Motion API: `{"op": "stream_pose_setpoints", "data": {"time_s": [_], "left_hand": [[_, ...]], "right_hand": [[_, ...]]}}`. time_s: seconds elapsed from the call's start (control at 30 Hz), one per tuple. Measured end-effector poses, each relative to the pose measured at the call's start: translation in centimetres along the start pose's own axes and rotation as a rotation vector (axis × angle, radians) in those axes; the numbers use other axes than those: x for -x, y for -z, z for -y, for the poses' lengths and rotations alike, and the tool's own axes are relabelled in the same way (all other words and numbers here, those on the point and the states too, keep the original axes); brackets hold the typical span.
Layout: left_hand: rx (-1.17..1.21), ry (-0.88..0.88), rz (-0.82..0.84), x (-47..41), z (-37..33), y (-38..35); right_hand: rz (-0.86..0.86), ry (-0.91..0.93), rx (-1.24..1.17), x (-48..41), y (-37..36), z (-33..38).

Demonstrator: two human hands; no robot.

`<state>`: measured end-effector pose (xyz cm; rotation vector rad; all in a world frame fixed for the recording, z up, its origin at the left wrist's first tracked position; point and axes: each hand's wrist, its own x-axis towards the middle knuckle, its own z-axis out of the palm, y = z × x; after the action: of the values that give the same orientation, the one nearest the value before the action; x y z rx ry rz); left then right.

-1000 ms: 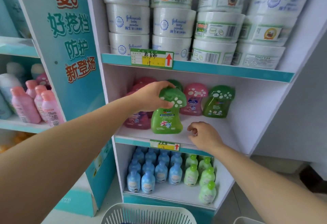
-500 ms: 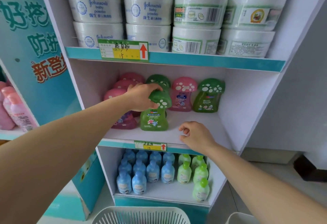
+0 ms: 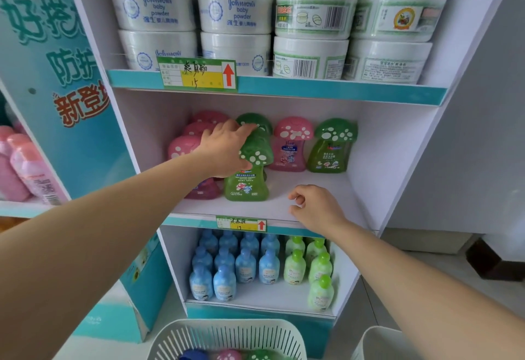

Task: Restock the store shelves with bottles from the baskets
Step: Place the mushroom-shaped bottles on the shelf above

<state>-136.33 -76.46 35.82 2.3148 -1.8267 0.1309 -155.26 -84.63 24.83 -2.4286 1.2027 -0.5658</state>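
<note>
Bottle [image 3: 246,186] upright under left hand [image 3: 227,149]

The left hand grips the green cap of the bottle, which stands on the middle shelf [image 3: 272,206], long axis vertical. The right hand [image 3: 315,206], loosely curled and empty, hovers just right of it

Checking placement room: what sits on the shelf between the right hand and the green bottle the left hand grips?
Nothing: the head view shows bare white shelf between the right hand and the green bottle.
</note>
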Motion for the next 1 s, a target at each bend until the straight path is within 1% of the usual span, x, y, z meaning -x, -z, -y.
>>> {"op": "stream_pose_setpoints", "data": {"time_s": [0.1, 0.2, 0.27, 0.33, 0.4, 0.47, 0.63, 0.8, 1.0], "left_hand": [[-0.033, -0.07, -0.135, 2.2, -0.6, -0.1], [0.024, -0.178, -0.236, 5.0, -0.7, -0.9], [0.085, -0.228, -0.264, 6.9, -0.4, -2.0], [0.129, -0.239, -0.242, 8.9, 0.1, -3.3], [0.132, -0.231, -0.172, 10.9, 0.5, -5.1], [0.129, -0.19, -0.065, 12.7, 0.9, -7.2], [0.116, -0.083, 0.186, 16.8, 2.8, -13.7], [0.062, -0.006, 0.446, 20.2, 5.0, -20.3], [0.017, 0.08, 0.66, 22.6, 7.2, -27.5]], "right_hand": [[-0.082, 0.026, 0.015, 1.2, 0.7, 0.7], [-0.199, 0.126, 0.054, 3.1, 1.2, 1.8], [-0.243, 0.187, 0.079, 4.7, 1.0, 2.6], [-0.266, 0.221, 0.078, 6.4, 0.3, 3.2], [-0.262, 0.233, 0.067, 8.1, -1.0, 3.5], [-0.221, 0.234, 0.079, 9.8, -2.6, 3.5], [-0.015, 0.152, 0.098, 13.2, -7.4, 2.2], [0.156, 0.103, 0.142, 14.6, -11.8, 0.3], [0.369, 0.056, 0.197, 14.6, -17.1, -2.6]]}}
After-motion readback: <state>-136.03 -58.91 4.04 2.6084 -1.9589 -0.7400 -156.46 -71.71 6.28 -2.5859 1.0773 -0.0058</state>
